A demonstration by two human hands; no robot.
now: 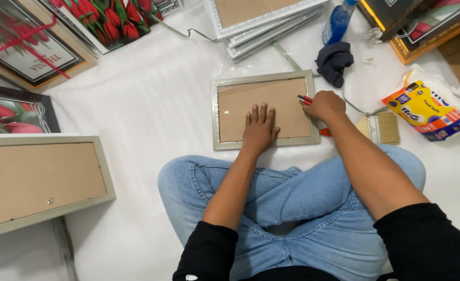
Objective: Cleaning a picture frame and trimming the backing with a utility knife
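- Frame (265,110), face-down on the white sheet before the crossed legs, brown backing up.
- Left hand (259,128) flat on the backing, fingers spread open.
- Right hand (324,105) closed around a red-handled tool (305,99); its tip is mostly hidden by the fist.
- Brush (382,128) partly hidden behind the forearm.

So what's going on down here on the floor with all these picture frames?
A person sits cross-legged on a white sheet with a small silver picture frame lying face down in front of them. The left hand presses flat on its brown backing board, while the right hand holds a red-handled tool at the frame's right edge. A paintbrush, a dark cloth and a blue spray bottle lie nearby, with more frames stacked around.
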